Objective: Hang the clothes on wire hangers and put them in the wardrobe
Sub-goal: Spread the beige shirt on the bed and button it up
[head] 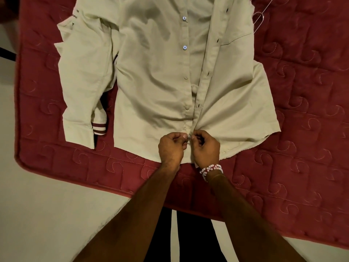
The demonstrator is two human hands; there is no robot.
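A pale cream button-up shirt (156,72) lies flat, front up, on a red quilted mattress (302,110). Its placket is unbuttoned along most of its length, the two front edges meeting at the bottom hem. My left hand (171,148) pinches the left front edge at the lowest button. My right hand (205,146), with a beaded bracelet on the wrist, pinches the right front edge at the matching buttonhole. The two hands touch at the fingertips. A thin wire hanger (259,16) pokes out from under the shirt's shoulder at the upper right, mostly hidden.
A folded left sleeve with a maroon-striped cuff (99,128) lies beside the shirt body. The mattress corner (20,159) ends at the left over a pale floor (47,214). My dark trouser legs (188,239) stand against the mattress's near edge.
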